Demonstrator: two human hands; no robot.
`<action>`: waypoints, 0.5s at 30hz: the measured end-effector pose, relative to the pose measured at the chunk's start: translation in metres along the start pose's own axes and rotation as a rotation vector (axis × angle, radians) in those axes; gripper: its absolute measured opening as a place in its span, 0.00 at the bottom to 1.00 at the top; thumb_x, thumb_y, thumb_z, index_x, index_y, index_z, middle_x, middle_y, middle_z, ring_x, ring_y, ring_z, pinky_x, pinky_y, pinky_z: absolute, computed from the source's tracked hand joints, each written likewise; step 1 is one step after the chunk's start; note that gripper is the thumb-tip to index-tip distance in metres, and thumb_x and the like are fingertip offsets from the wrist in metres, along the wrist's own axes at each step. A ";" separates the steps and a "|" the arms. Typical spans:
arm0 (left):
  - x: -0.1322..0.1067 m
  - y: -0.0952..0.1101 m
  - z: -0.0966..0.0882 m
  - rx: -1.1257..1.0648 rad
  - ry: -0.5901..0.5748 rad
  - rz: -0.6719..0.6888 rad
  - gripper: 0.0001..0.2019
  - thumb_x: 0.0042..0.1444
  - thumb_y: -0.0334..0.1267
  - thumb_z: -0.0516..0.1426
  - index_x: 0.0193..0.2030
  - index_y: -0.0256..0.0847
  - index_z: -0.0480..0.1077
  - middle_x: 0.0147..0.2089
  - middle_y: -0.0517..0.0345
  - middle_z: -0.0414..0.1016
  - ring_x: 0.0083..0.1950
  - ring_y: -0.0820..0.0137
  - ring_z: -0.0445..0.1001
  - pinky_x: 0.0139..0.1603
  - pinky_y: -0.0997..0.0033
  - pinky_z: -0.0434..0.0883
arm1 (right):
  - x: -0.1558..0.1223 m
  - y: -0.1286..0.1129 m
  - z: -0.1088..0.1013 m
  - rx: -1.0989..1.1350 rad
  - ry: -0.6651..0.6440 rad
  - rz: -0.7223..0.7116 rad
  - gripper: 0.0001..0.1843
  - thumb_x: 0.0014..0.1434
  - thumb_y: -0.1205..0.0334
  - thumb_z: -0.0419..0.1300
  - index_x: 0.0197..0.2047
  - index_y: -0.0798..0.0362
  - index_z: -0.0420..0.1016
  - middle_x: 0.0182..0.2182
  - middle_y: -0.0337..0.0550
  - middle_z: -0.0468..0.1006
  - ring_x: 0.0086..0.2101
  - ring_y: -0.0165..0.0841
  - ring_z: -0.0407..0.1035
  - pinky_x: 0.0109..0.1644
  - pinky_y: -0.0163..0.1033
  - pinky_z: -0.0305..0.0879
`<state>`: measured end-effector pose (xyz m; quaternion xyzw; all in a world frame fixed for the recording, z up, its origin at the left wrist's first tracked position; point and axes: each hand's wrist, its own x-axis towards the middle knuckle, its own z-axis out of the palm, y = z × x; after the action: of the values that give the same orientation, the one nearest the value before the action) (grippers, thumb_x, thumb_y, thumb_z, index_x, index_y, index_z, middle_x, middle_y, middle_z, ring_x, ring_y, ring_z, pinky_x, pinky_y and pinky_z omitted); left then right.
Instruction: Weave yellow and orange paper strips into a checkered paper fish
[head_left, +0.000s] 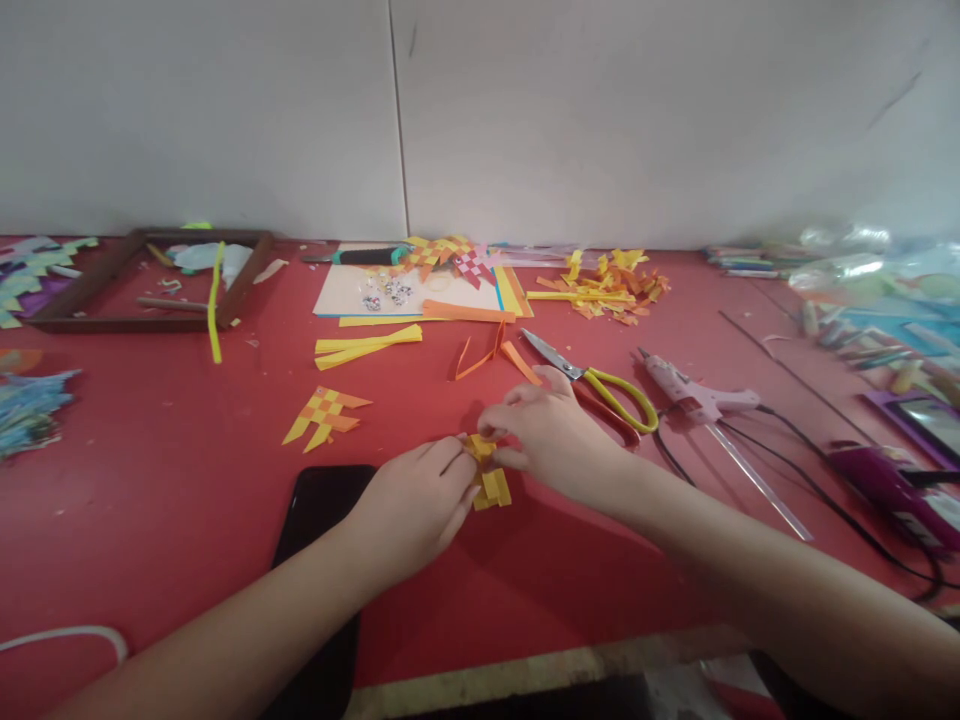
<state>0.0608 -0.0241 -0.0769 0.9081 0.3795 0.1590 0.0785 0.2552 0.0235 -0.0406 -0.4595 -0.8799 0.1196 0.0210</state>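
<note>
Near the front middle of the red table, a small yellow woven paper piece lies between my hands. My left hand is closed on its left side, fingertips pressed to the paper. From the right, my right hand reaches over its upper part, thumb and fingers bent close around it; part of the paper is hidden there. A finished-looking orange and yellow woven paper fish lies to the left. Just beyond my hands are folded orange paper strips and scissors with yellow and red handles.
A black phone lies beside my left forearm. On the right are a pink glue gun with a glue stick and cables. Yellow strips, paper scraps, paper sheets and a brown frame lie toward the back.
</note>
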 end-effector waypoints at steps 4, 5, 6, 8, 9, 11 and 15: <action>0.000 0.000 0.000 0.002 -0.002 0.008 0.06 0.62 0.31 0.53 0.43 0.34 0.70 0.40 0.47 0.76 0.40 0.57 0.78 0.39 0.54 0.79 | 0.001 0.001 0.000 0.001 -0.009 -0.002 0.03 0.59 0.62 0.63 0.37 0.49 0.77 0.27 0.38 0.77 0.38 0.36 0.73 0.58 0.52 0.48; -0.001 0.000 0.000 0.004 -0.002 0.008 0.06 0.61 0.31 0.53 0.44 0.34 0.70 0.40 0.47 0.76 0.40 0.57 0.78 0.39 0.54 0.79 | 0.001 0.001 0.000 0.002 -0.010 -0.005 0.03 0.58 0.62 0.63 0.37 0.49 0.77 0.27 0.38 0.77 0.38 0.36 0.73 0.58 0.52 0.48; -0.001 0.000 0.000 0.000 -0.006 0.007 0.07 0.61 0.31 0.54 0.45 0.34 0.69 0.41 0.47 0.76 0.41 0.57 0.78 0.39 0.55 0.79 | 0.000 0.001 0.000 0.001 -0.012 -0.006 0.03 0.58 0.61 0.63 0.37 0.49 0.77 0.27 0.37 0.77 0.38 0.36 0.72 0.58 0.52 0.48; -0.001 0.000 -0.001 0.004 -0.013 0.003 0.07 0.61 0.30 0.54 0.46 0.35 0.69 0.40 0.48 0.76 0.41 0.57 0.78 0.39 0.54 0.79 | 0.000 0.001 -0.001 -0.005 -0.017 -0.009 0.03 0.58 0.61 0.63 0.37 0.49 0.77 0.26 0.37 0.76 0.38 0.36 0.72 0.58 0.52 0.48; -0.001 0.000 -0.001 0.002 -0.017 -0.007 0.07 0.61 0.31 0.54 0.46 0.35 0.69 0.41 0.48 0.76 0.41 0.57 0.78 0.39 0.54 0.79 | 0.000 0.001 -0.001 -0.010 -0.020 -0.009 0.03 0.58 0.61 0.63 0.37 0.49 0.77 0.26 0.37 0.76 0.38 0.36 0.72 0.58 0.52 0.48; -0.001 0.001 -0.001 0.011 -0.025 -0.018 0.07 0.61 0.31 0.54 0.46 0.34 0.69 0.41 0.47 0.76 0.41 0.57 0.78 0.39 0.55 0.80 | -0.001 0.000 -0.002 -0.022 -0.025 -0.006 0.03 0.60 0.61 0.62 0.37 0.49 0.76 0.26 0.38 0.76 0.37 0.36 0.72 0.58 0.52 0.48; 0.000 0.000 0.000 0.036 0.001 0.006 0.12 0.61 0.31 0.54 0.50 0.32 0.69 0.43 0.45 0.77 0.42 0.57 0.79 0.42 0.55 0.80 | 0.000 -0.003 -0.005 -0.030 -0.036 0.002 0.07 0.64 0.64 0.57 0.35 0.51 0.76 0.26 0.39 0.77 0.37 0.36 0.72 0.57 0.51 0.49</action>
<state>0.0611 -0.0245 -0.0770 0.9104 0.3794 0.1530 0.0612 0.2538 0.0227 -0.0356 -0.4584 -0.8814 0.1145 -0.0021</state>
